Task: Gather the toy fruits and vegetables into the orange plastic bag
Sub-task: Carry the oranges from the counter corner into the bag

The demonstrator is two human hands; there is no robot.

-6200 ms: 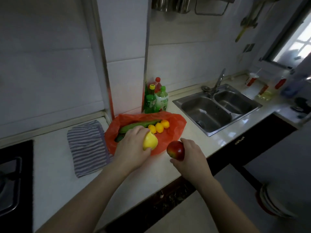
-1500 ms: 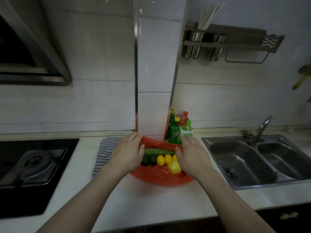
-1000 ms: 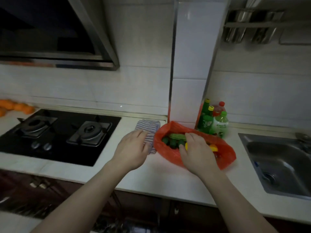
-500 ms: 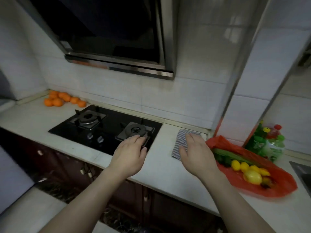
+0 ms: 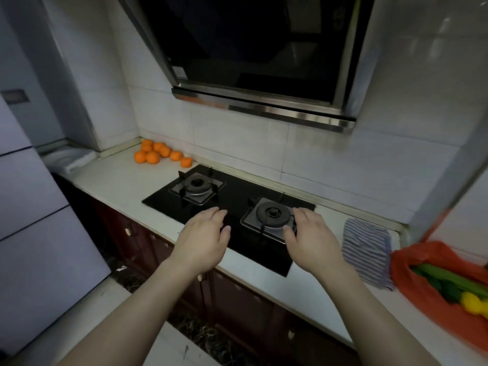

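Note:
The orange plastic bag (image 5: 412, 262) lies open on the white counter at the right edge, with green cucumbers (image 5: 449, 277) and a yellow toy fruit (image 5: 472, 305) showing in it. Several toy oranges (image 5: 158, 154) sit in a pile in the far left corner of the counter. My left hand (image 5: 203, 241) and my right hand (image 5: 309, 241) hover side by side above the front of the black gas hob (image 5: 227, 196), fingers relaxed, holding nothing.
A striped cloth (image 5: 367, 252) lies between the hob and the bag. A range hood (image 5: 264, 62) hangs above the hob. A pale fridge (image 5: 31, 220) stands at the left, and dark cabinets run under the counter edge.
The view has swung left, away from the bag. Both hands have left the bag and moved left over the hob, empty. The pile of oranges now sits nearer the middle of the view.

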